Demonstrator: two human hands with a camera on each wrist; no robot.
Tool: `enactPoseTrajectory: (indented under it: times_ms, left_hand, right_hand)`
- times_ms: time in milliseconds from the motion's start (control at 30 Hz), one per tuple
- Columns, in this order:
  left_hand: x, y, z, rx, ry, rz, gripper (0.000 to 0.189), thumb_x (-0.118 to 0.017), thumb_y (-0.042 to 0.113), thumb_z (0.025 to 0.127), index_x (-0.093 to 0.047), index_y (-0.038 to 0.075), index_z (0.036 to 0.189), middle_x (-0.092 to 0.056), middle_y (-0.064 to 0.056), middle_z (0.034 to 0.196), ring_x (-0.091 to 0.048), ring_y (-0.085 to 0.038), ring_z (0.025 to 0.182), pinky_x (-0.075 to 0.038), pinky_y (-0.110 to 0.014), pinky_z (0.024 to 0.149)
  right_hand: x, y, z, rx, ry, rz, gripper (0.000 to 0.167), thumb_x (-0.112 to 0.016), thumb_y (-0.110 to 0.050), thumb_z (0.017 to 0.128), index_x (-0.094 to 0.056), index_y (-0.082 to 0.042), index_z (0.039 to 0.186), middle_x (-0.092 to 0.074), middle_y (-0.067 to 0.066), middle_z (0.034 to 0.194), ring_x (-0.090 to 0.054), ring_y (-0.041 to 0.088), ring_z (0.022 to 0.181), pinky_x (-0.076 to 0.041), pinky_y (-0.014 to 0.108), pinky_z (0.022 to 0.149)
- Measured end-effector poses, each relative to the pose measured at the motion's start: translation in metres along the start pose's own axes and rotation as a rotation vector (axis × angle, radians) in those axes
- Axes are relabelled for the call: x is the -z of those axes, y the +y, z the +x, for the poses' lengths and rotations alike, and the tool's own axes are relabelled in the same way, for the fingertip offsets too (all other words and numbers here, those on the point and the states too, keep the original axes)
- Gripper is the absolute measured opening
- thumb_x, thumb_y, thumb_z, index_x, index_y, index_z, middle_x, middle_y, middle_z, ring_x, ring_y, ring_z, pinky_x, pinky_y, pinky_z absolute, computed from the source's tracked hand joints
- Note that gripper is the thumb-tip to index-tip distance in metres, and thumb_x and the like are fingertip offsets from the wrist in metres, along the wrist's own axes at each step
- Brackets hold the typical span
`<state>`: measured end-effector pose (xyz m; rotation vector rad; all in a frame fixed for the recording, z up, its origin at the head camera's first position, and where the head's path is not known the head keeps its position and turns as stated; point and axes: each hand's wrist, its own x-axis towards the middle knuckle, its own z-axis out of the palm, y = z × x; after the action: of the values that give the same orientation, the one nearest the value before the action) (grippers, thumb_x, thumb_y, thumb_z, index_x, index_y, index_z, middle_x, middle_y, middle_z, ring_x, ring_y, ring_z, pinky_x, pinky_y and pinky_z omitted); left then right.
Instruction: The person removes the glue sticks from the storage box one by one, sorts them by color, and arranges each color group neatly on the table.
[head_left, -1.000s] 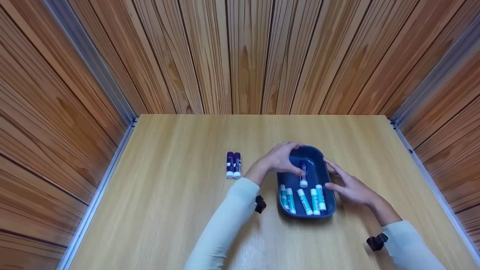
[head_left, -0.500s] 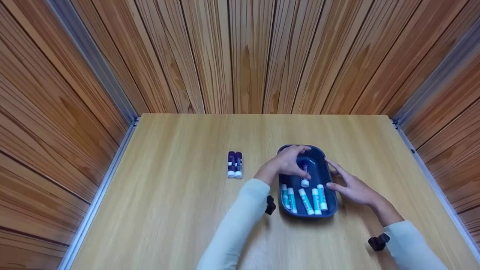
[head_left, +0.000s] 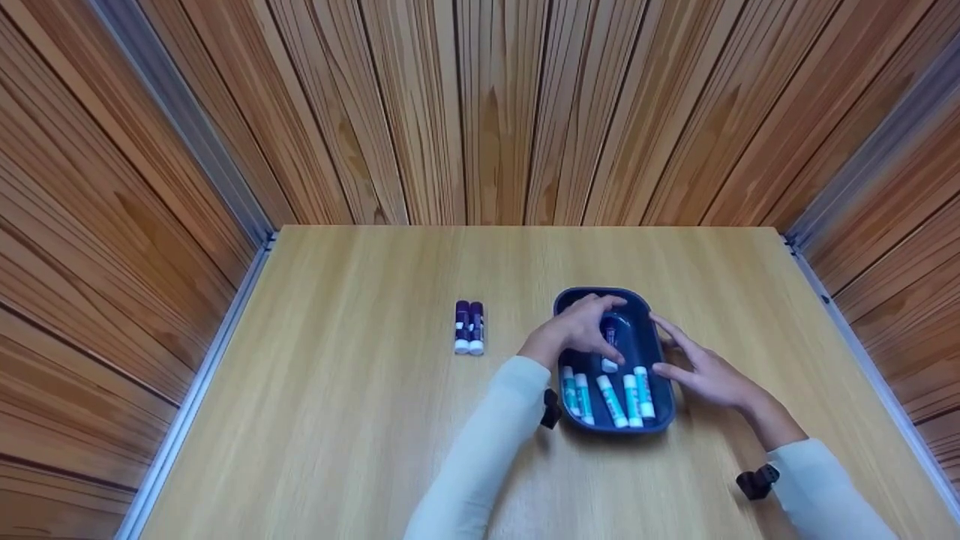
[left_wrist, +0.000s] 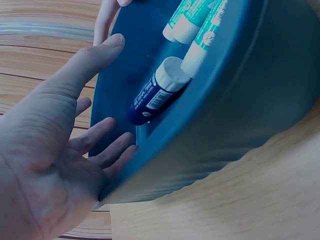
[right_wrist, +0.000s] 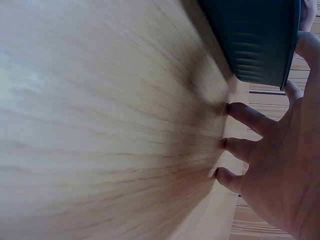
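Note:
In the head view a dark blue tray (head_left: 643, 337) sits right of the table's middle. My left hand (head_left: 579, 328) reaches over its left rim, fingers spread and relaxed. Below it lies a purple glue stick with a white cap (left_wrist: 156, 92), which the left wrist view shows apart from thumb and fingers. Several teal glue sticks (head_left: 613, 403) line the tray's near end. My right hand (head_left: 709, 377) rests at the tray's right side, thumb and index finger at the rim. The right wrist view has its other fingertips (right_wrist: 235, 112) down on the table.
Two more purple glue sticks (head_left: 469, 328) lie side by side on the wooden table (head_left: 337, 390), left of the tray. Wood-panelled walls (head_left: 491, 112) rise at the back and both sides, with metal rails (head_left: 210, 352) along the table's side edges.
My left hand has moved right, farther over the tray, and now hides more of the purple glue stick there. The right hand and the tray stay in place.

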<state>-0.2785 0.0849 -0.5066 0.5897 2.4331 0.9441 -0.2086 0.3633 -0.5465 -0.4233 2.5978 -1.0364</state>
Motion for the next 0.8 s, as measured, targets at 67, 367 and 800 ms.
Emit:
enactPoseTrajectory:
  times_ms: [67, 367, 800]
  left_hand:
    - [-0.001, 0.001, 0.0, 0.014, -0.004, 0.008, 0.095, -0.095, 0.039, 0.093, -0.041, 0.042, 0.172, -0.045, -0.001, 0.177, -0.045, -0.024, 0.165, -0.043, -0.056, 0.137]
    - [-0.005, 0.001, 0.001, -0.007, -0.031, -0.029, 0.096, -0.093, 0.039, 0.095, -0.038, 0.044, 0.173, -0.044, -0.002, 0.176, -0.052, -0.024, 0.159, -0.044, -0.054, 0.136]
    - [-0.011, 0.003, 0.009, 0.036, -0.047, -0.033, 0.091, -0.092, 0.036, 0.097, -0.041, 0.043, 0.172, -0.05, 0.004, 0.176, -0.041, -0.02, 0.168, -0.036, -0.052, 0.141]
  right_hand:
    - [0.0, 0.0, 0.0, -0.002, -0.001, 0.001, 0.085, -0.057, -0.042, 0.118, -0.004, -0.032, 0.183, -0.033, 0.037, 0.179, -0.027, 0.068, 0.165, -0.023, 0.095, 0.123]
    - [0.001, -0.002, 0.0, -0.009, -0.002, 0.001, 0.086, -0.058, -0.041, 0.117, -0.005, -0.03, 0.183, -0.035, 0.037, 0.178, -0.029, 0.068, 0.164, -0.023, 0.094, 0.123]
    - [0.0, 0.001, -0.001, -0.011, -0.002, 0.0, 0.085, -0.057, -0.043, 0.118, -0.003, -0.033, 0.183, -0.03, 0.037, 0.18, -0.023, 0.068, 0.166, -0.019, 0.095, 0.123]
